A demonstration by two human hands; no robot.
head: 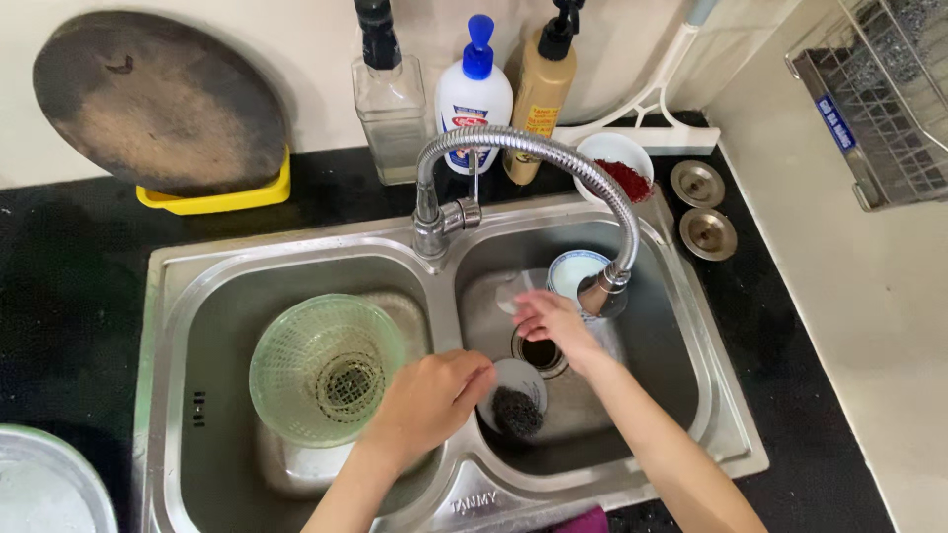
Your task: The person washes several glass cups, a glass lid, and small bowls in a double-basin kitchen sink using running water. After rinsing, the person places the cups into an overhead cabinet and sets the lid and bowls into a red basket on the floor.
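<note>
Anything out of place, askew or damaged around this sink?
Mostly tidy. Two drain stoppers lie on the counter instead of in the drains, and the round cutting board leaning against the wall looks badly worn and stained.

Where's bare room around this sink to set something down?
Free: black counter between the cutting board and the left basin; counter right of the sink, below the two drain plugs. Crowded: behind the faucet, bottles and a bowl; left basin holds a green strainer; right basin holds both hands.
</note>
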